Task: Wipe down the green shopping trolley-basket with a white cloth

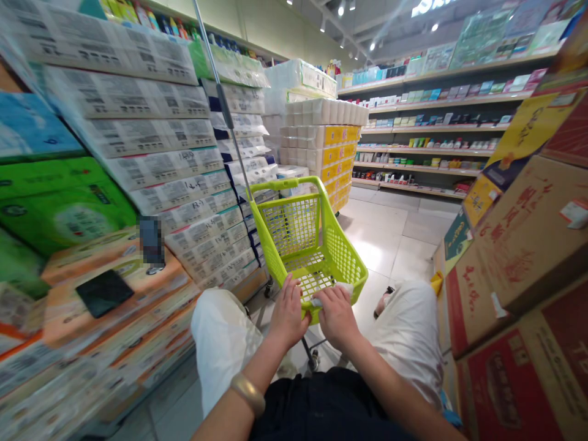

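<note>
A lime-green shopping cart (351,260) with a mesh basket stands between my knees. My left hand (288,311) is closed over the near rim of the basket, its fingers bent over the edge and its thumb beneath. Beside it, my right hand (337,315) presses a crumpled white tissue (345,286) against the same rim. Parts of the tissue stick out on both sides of the fingers; the rest is hidden under the hand. Nothing lies inside the part of the basket that shows. A thin grey pole (225,107) rises from the cart's far left corner.
Stacked paper packs (160,159) wall the left side. A black tablet-like object (105,293) lies on orange packs (59,312). Cardboard cartons (519,239) stand close on the right. Tiled floor (381,239) leads to stocked shelves (427,131) at the back.
</note>
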A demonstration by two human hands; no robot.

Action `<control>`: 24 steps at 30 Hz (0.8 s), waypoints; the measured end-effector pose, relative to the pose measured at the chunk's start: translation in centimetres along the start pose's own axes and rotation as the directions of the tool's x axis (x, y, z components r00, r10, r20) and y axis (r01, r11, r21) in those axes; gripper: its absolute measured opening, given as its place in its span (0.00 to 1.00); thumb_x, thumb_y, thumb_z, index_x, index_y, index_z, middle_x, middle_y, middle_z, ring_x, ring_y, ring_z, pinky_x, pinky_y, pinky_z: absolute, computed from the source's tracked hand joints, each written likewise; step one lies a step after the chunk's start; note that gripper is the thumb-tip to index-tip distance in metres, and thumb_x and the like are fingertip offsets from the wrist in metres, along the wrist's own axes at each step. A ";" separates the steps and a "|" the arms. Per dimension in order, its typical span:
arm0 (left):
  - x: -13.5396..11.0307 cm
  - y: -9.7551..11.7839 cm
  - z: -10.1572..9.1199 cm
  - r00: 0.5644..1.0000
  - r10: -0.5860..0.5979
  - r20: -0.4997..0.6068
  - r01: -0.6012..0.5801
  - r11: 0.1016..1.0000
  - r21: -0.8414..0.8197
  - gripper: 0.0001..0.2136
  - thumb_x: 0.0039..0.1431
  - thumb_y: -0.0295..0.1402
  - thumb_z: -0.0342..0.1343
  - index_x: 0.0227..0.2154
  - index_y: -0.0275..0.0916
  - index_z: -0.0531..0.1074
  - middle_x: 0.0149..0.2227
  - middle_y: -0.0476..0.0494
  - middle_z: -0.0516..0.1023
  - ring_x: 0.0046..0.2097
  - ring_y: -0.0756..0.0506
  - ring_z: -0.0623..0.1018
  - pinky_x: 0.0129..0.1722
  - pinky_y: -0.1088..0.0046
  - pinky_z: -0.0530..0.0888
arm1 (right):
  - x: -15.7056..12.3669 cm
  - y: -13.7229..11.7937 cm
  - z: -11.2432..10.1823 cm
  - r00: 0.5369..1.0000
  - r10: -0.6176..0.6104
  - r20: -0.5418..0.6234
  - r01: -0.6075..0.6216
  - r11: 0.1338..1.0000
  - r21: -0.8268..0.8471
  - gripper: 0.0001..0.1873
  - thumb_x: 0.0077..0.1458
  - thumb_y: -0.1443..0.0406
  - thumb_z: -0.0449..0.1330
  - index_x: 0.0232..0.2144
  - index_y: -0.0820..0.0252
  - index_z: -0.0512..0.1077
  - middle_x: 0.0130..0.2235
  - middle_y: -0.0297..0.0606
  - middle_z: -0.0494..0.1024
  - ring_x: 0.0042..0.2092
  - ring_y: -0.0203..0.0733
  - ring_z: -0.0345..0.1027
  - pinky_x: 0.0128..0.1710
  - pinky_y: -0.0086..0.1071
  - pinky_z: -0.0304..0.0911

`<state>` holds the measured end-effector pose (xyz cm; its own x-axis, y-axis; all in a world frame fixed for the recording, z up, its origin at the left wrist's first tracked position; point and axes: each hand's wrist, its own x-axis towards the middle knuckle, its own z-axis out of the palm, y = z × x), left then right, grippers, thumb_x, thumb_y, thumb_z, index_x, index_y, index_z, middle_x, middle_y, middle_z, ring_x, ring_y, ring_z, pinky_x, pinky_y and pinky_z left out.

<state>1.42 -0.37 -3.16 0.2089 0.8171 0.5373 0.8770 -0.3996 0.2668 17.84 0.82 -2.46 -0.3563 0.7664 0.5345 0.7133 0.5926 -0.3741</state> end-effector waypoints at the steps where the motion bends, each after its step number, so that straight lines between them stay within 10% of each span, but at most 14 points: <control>1: 0.0 -0.1 -0.1 1.000 0.007 0.004 -0.007 1.000 -0.002 0.19 0.45 0.24 0.55 0.42 0.39 0.60 0.54 0.35 0.64 0.66 0.32 0.55 0.60 0.45 0.65 | 0.1 -0.2 0.0 0.999 -0.021 0.026 0.021 1.000 0.004 0.17 0.47 0.74 0.54 0.39 0.55 0.71 0.39 0.36 0.74 0.44 0.44 0.62 0.54 0.38 0.51; 11: 0.0 -0.1 -0.2 1.000 0.017 0.005 -0.017 1.000 0.005 0.19 0.45 0.25 0.56 0.42 0.39 0.60 0.54 0.35 0.64 0.66 0.32 0.56 0.60 0.47 0.65 | 0.4 6.6 -3.4 0.998 0.048 -0.028 -0.050 0.997 -0.058 0.12 0.54 0.73 0.51 0.34 0.55 0.72 0.36 0.36 0.75 0.42 0.42 0.62 0.53 0.37 0.51; 20: 0.2 -0.3 -0.1 0.999 0.027 0.034 -0.027 0.999 -0.017 0.20 0.45 0.26 0.55 0.43 0.38 0.60 0.54 0.32 0.63 0.66 0.32 0.55 0.60 0.45 0.64 | 0.5 -1.8 0.7 1.000 -0.002 0.023 0.004 0.998 -0.064 0.13 0.50 0.73 0.55 0.38 0.55 0.73 0.37 0.37 0.75 0.41 0.43 0.62 0.47 0.36 0.51; 24: 0.4 -0.5 -0.3 0.999 0.027 0.033 -0.026 0.999 -0.020 0.19 0.46 0.27 0.55 0.43 0.39 0.60 0.54 0.34 0.64 0.66 0.33 0.55 0.60 0.46 0.65 | 0.6 -0.9 0.1 0.994 -0.058 0.089 0.063 0.996 -0.060 0.15 0.51 0.72 0.56 0.41 0.53 0.72 0.38 0.35 0.75 0.42 0.42 0.63 0.48 0.36 0.51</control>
<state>0.89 0.02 -2.88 0.2467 0.8192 0.5177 0.8622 -0.4294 0.2688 16.88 0.73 -1.90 -0.4490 0.7500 0.4857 0.7241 0.6239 -0.2939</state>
